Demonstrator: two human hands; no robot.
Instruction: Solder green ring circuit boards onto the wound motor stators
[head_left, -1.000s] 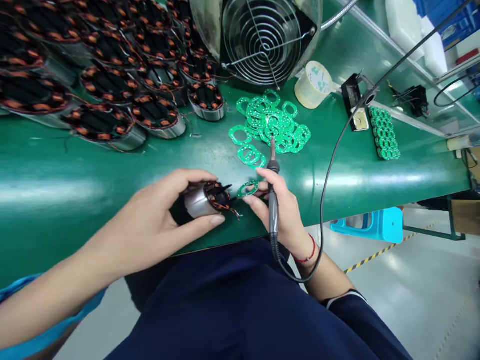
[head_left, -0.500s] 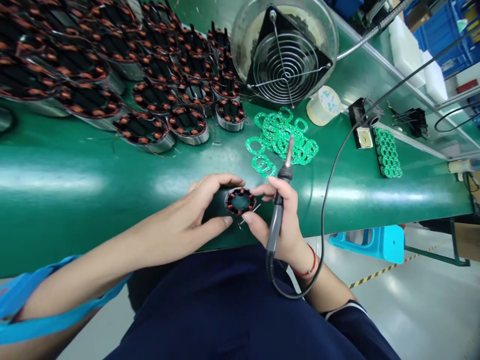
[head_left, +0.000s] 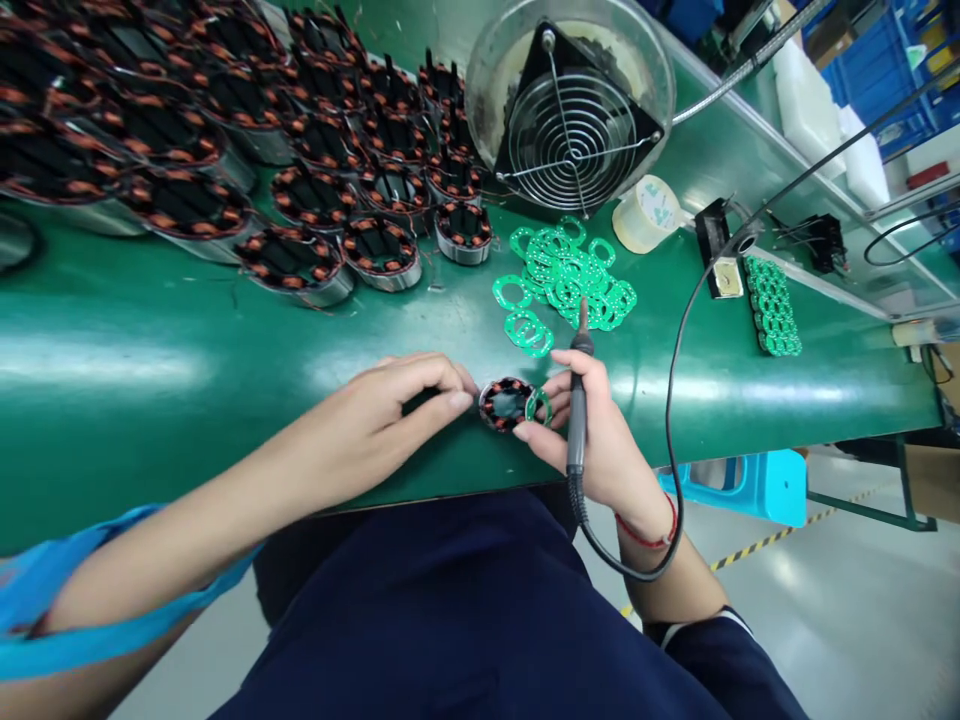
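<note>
In front of me on the bench is a motor stator (head_left: 493, 412), a small ring with copper windings. My left hand (head_left: 409, 405) is at its left edge, thumb and fingertips pinched together; what they grip, if anything, is too small to make out. A soldering iron (head_left: 577, 425) lies in my right hand (head_left: 596, 435), its tip pointing away from me. The thumb and fingers of that same hand also hold the stator's right side, where a green ring-shaped circuit board (head_left: 546, 408) stands tilted against the stator.
Loose green ring boards (head_left: 559, 270) lie in a pile beyond my hands. Rows of larger-looking stators (head_left: 292, 265) fill the back left. A fan (head_left: 574, 150) stands behind the pile, with a tape roll (head_left: 646, 213) beside it. The iron's cable (head_left: 671, 400) loops at right.
My left fingers have closed from a spread hold around the stator into a pinch. The stator and my right hand have shifted right, and a green ring board now shows at the stator's right side.
</note>
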